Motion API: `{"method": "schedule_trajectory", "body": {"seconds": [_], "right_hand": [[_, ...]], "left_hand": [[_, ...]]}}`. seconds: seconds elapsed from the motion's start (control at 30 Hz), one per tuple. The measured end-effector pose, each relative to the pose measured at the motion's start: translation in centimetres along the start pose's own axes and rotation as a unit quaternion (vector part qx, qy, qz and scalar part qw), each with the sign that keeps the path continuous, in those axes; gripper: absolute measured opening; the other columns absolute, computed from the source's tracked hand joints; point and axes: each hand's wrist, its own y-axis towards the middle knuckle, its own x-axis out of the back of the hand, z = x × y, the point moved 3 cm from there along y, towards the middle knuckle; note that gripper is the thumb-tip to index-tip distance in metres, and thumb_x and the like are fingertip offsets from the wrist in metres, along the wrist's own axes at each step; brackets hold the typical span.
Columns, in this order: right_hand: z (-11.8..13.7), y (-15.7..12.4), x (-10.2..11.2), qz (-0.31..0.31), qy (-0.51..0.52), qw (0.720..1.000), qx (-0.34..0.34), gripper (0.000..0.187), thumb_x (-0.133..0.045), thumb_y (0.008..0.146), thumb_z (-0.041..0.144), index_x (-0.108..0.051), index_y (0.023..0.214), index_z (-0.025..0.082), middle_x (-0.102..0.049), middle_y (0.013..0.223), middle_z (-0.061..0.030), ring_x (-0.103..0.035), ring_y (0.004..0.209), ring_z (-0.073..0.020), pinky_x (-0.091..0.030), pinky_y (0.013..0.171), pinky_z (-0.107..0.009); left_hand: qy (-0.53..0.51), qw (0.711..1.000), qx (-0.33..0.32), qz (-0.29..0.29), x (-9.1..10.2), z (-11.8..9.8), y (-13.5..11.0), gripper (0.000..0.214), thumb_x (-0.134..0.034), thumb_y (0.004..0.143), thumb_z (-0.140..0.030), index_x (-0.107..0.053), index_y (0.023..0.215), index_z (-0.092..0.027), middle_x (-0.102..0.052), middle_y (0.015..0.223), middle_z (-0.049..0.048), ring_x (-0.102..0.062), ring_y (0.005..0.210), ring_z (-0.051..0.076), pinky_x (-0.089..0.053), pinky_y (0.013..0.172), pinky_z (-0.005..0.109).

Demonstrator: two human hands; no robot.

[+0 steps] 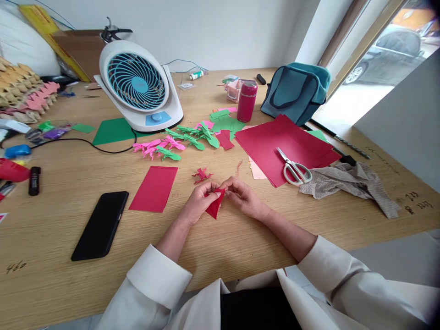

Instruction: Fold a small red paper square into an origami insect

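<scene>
A small folded piece of red paper [215, 208] is held between both hands above the front middle of the table. My left hand [202, 201] grips it from the left, thumb across its face. With thumb and fingers closed, my right hand [244, 197] pinches its upper right edge. Just beyond the fingers lies a small red origami figure [202, 175] with thin legs. To the left is a flat stack of red paper rectangles [154, 189]. Several green and pink origami figures [175, 141] lie in a cluster farther back.
White-handled scissors [296, 170] rest on large red sheets [275, 142] at the right, beside a crumpled cloth [347, 181]. A black phone [101, 224] lies at left. Behind stand a fan [140, 87], a red flask [246, 101] and a blue bag [295, 91].
</scene>
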Motion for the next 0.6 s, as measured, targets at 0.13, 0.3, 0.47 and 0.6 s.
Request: {"method": "schedule_trajectory", "body": {"seconds": [0.13, 0.3, 0.47, 0.6], "right_hand": [[0.28, 0.12, 0.2, 0.006, -0.035, 0.999, 0.014, 0.014, -0.049, 0.097, 0.022, -0.062, 0.1, 0.019, -0.059, 0.091, -0.0047, -0.057, 0.084, -0.0162, -0.047, 0.077, -0.032], [0.26, 0.13, 0.28, 0.01, -0.057, 0.998, 0.018, 0.016, -0.048, 0.097, 0.02, -0.062, 0.103, 0.019, -0.06, 0.092, -0.0048, -0.057, 0.084, -0.0159, -0.047, 0.075, -0.031], [0.42, 0.14, 0.39, 0.004, -0.072, 0.997, 0.033, 0.017, -0.048, 0.096, 0.017, -0.063, 0.103, 0.019, -0.059, 0.094, -0.0053, -0.056, 0.085, -0.0159, -0.047, 0.076, -0.031], [0.55, 0.19, 0.45, 0.008, -0.072, 0.997, 0.035, 0.017, -0.05, 0.093, 0.015, -0.063, 0.103, 0.019, -0.059, 0.094, -0.006, -0.056, 0.084, -0.0164, -0.047, 0.075, -0.031]], "left_hand": [[0.01, 1.0, 0.002, -0.009, 0.12, -0.02, 0.05, 0.02, -0.07, 0.075, -0.031, -0.06, 0.084, -0.016, -0.059, 0.064, -0.0043, -0.054, 0.052, 0.008, -0.042, 0.053, 0.022], [0.022, 1.0, 0.01, -0.012, 0.38, 0.05, 0.14, 0.022, -0.069, 0.075, -0.034, -0.063, 0.086, -0.016, -0.059, 0.065, -0.0037, -0.051, 0.052, 0.009, -0.039, 0.053, 0.022], [0.056, 0.998, -0.004, -0.016, 0.51, 0.05, 0.11, 0.022, -0.068, 0.076, -0.036, -0.067, 0.084, -0.015, -0.058, 0.067, -0.0029, -0.046, 0.057, 0.008, -0.034, 0.054, 0.022], [0.077, 0.997, -0.013, -0.011, 0.37, -0.18, 0.03, 0.022, -0.067, 0.077, -0.036, -0.068, 0.081, -0.014, -0.058, 0.068, -0.0023, -0.045, 0.061, 0.009, -0.032, 0.058, 0.022]]}}
